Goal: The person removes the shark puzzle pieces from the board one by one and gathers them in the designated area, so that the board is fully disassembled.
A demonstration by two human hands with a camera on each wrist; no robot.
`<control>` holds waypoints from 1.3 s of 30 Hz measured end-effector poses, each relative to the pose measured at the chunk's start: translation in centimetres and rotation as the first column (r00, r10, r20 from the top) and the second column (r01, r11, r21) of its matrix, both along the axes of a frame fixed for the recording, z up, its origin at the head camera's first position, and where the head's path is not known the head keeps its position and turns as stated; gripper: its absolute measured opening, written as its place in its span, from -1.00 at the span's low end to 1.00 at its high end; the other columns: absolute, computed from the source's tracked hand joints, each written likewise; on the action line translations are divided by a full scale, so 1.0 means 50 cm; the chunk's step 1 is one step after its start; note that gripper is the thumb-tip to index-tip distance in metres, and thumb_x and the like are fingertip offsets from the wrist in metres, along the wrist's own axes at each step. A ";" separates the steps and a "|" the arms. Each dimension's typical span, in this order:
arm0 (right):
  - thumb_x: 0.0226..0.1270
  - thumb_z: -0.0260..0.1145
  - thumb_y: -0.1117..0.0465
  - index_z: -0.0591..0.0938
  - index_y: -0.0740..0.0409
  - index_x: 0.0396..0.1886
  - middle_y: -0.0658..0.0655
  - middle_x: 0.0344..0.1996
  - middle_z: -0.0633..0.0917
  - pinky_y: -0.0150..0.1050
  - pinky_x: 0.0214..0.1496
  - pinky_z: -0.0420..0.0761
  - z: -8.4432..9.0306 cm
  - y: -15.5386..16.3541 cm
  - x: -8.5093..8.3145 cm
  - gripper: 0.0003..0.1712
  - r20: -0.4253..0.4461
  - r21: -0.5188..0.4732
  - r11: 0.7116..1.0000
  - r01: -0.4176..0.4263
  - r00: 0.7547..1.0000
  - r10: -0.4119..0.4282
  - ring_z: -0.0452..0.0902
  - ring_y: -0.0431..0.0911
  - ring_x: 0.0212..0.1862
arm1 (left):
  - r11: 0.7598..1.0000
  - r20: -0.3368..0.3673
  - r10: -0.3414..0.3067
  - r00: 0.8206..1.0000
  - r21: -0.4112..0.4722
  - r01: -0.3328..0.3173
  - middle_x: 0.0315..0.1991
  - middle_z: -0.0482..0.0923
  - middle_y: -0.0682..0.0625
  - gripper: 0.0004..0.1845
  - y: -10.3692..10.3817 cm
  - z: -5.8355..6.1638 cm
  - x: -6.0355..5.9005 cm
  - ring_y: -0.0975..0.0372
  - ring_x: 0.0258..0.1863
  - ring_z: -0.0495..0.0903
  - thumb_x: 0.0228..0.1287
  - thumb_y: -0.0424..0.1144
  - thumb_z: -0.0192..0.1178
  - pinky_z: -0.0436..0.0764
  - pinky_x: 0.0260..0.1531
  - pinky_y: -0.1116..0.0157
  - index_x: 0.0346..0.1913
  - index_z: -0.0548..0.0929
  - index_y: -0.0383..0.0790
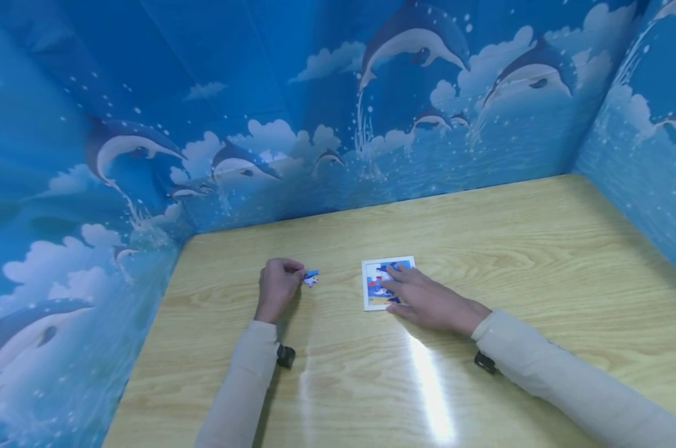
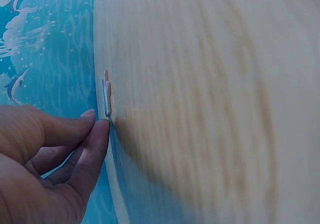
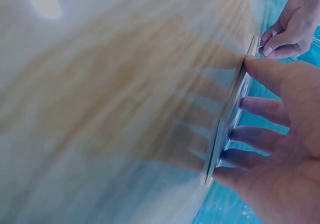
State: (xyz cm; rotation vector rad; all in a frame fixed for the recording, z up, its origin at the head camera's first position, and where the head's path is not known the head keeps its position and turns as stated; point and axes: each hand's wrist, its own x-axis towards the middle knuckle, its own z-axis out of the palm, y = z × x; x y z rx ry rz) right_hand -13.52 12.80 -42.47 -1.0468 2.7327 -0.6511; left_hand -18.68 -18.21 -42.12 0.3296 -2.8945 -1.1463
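A small square puzzle board [image 1: 372, 274] with a white frame and a blue picture lies flat on the wooden table [image 1: 539, 249]. My right hand [image 1: 405, 289] rests on it, fingers straight and spread over the picture. The right wrist view shows the board's edge [image 3: 226, 126] under those fingers [image 3: 260, 106]. To the left, my left hand [image 1: 293, 274] pinches a small blue and white puzzle piece [image 1: 311, 278] at the tabletop. In the left wrist view, thumb and forefinger [image 2: 97, 129] meet at the end of the piece [image 2: 106, 96]. The right wrist view also catches the left hand [image 3: 287, 26].
Blue dolphin-printed walls [image 1: 338, 124] enclose the table at the back, left and right. A bright glare streak [image 1: 430, 392] lies on the wood between my forearms. A black wrist camera mount [image 1: 285, 356] sits on each sleeve.
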 end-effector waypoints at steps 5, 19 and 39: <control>0.47 0.30 0.09 0.45 0.39 0.37 0.48 0.46 0.25 0.21 0.49 0.12 0.001 0.009 0.003 -0.37 -0.021 -0.002 1.000 0.007 1.000 -0.007 0.09 0.35 0.50 | 1.000 -0.003 -0.011 1.000 0.004 0.011 -0.19 0.75 -0.13 -0.87 -0.002 0.003 0.001 0.05 -0.17 0.68 0.28 -0.32 0.38 0.61 -0.12 0.11 -0.14 0.78 -0.25; 0.52 0.27 0.09 0.45 0.35 0.39 0.41 0.48 0.25 0.18 0.46 0.23 0.002 0.026 0.006 -0.40 0.019 0.011 1.000 0.021 1.000 -0.021 0.11 0.29 0.51 | 0.979 -0.093 -0.203 0.975 -0.016 0.202 -0.20 0.77 -0.12 -0.85 0.057 0.031 0.011 0.11 -0.25 0.73 0.32 -0.34 0.36 0.69 -0.20 0.15 -0.10 0.79 -0.29; 0.46 0.32 0.09 0.46 0.34 0.37 0.42 0.48 0.26 0.19 0.45 0.22 0.002 0.026 0.002 -0.38 0.019 0.016 0.999 0.035 0.999 -0.036 0.14 0.30 0.50 | 0.924 0.032 -0.374 0.927 -0.069 0.376 -0.17 0.77 -0.05 -0.80 0.174 0.013 0.023 0.13 -0.11 0.70 0.21 -0.31 0.45 0.65 -0.02 0.17 -0.10 0.79 -0.20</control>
